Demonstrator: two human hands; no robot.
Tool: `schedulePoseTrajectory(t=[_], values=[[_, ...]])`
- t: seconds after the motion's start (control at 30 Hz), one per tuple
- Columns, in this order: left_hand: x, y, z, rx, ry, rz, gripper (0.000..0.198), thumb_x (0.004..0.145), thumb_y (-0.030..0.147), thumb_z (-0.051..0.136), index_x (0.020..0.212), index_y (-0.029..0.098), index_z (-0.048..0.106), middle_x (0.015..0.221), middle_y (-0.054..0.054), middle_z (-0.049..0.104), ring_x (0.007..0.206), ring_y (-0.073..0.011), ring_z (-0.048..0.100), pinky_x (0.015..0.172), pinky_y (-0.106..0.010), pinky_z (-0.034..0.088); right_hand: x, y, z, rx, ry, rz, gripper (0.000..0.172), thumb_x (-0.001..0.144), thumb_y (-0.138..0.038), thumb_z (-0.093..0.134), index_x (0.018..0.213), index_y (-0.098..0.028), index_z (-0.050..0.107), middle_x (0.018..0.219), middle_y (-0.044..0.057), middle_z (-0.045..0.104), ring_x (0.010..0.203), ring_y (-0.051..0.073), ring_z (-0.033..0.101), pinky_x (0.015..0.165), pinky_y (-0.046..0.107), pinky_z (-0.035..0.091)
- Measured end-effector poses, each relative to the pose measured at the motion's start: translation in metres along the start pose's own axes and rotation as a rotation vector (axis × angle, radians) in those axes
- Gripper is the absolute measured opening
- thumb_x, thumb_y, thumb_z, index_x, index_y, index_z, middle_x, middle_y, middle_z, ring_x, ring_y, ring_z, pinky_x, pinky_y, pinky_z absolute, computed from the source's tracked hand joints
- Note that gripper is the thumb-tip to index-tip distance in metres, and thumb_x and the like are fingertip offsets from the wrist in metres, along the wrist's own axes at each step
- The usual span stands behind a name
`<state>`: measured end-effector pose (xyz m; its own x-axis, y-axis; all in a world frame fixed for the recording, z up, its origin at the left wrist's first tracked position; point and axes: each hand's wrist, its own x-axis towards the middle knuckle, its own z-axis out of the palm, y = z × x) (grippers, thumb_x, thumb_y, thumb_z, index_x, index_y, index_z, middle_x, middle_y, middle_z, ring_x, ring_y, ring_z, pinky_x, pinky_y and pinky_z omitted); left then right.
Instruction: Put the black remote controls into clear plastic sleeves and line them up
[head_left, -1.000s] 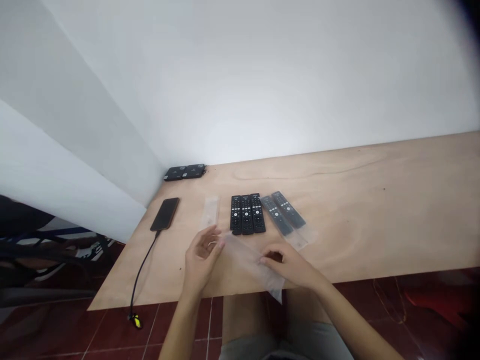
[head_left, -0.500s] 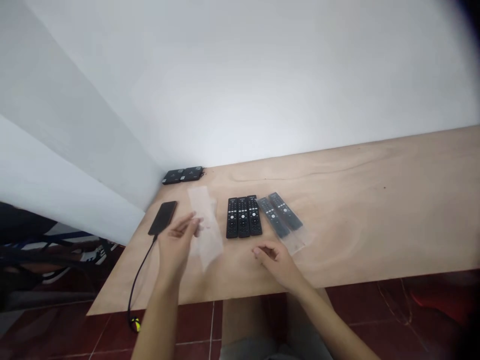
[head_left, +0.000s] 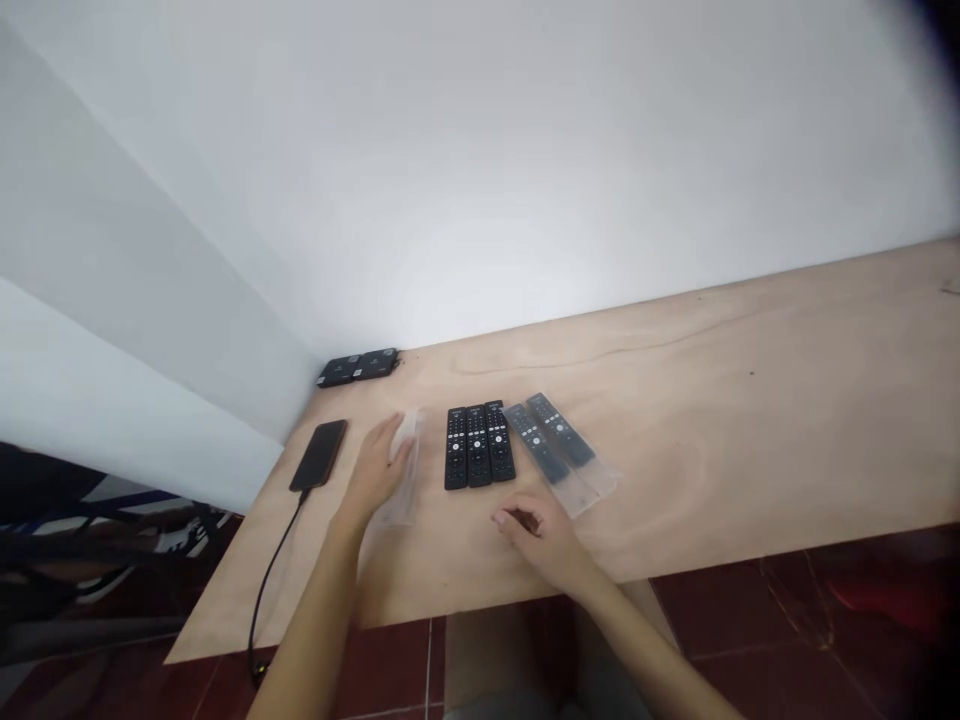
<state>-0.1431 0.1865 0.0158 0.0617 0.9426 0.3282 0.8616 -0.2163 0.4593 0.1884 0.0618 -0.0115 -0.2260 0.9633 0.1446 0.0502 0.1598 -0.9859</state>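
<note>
Left hand (head_left: 379, 472) on clear plastic sleeve (head_left: 401, 512), fingers (head_left: 397, 438) extended and lying flat, at centre-left of counter (head_left: 675, 470), just beside three unbagged remotes (head_left: 478, 447). Right hand (head_left: 536, 533) empty, fingers loosely curled, just below two bagged remotes (head_left: 547, 438). Phone (head_left: 319, 455) with black cable (head_left: 270, 585) at far left.

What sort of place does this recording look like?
Probably a makeshift indoor workspace: a plywood tabletop, black remote controls, some in clear plastic sleeves, and a smartphone on a cable.
</note>
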Motion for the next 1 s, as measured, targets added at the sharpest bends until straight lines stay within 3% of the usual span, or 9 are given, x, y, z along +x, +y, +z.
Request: schedulePoseTrajectory(t=[0.2,0.37,0.8,1.0], values=[[0.002,-0.012,0.044,0.129,-0.159,0.058,0.085,0.108,0.072,0.034,0.166,0.011,0.047,0.174,-0.018,0.045,0.167,-0.0357,0.035,0.136,-0.055,0.029,-0.003,-0.005,-0.001,-0.021,0.0,-0.016,0.025,0.105,-0.039,0.065,0.09,-0.022,0.077,0.081,0.002,0.07,0.074,0.02,0.061,0.067,0.031,0.045],[0.005,-0.017,0.061,0.215,-0.183,0.028,0.082,0.111,0.069,0.028,0.169,0.013,0.043,0.178,-0.018,0.039,0.167,-0.0373,0.033,0.136,-0.058,0.026,-0.002,-0.006,-0.002,-0.032,-0.009,-0.024,0.026,0.105,-0.038,0.065,0.087,-0.022,0.075,0.08,0.001,0.069,0.073,0.019,0.06,0.066,0.03,0.044],[0.009,-0.001,0.067,0.206,-0.165,0.083,0.074,0.113,0.061,0.03,0.163,0.01,0.051,0.171,-0.021,0.049,0.162,-0.0363,0.043,0.133,-0.056,0.033,-0.004,-0.002,-0.001,-0.079,-0.006,-0.064,0.028,0.107,-0.037,0.063,0.087,-0.021,0.074,0.08,0.001,0.07,0.073,0.019,0.062,0.065,0.029,0.046],[0.007,0.025,0.044,0.15,0.002,0.134,0.061,0.112,0.056,0.039,0.154,0.017,0.06,0.161,-0.02,0.059,0.155,-0.0377,0.048,0.128,-0.06,0.037,-0.009,-0.002,-0.001,-0.149,0.065,-0.127,0.028,0.109,-0.039,0.06,0.093,-0.022,0.076,0.083,0.003,0.072,0.075,0.021,0.065,0.068,0.031,0.051]])
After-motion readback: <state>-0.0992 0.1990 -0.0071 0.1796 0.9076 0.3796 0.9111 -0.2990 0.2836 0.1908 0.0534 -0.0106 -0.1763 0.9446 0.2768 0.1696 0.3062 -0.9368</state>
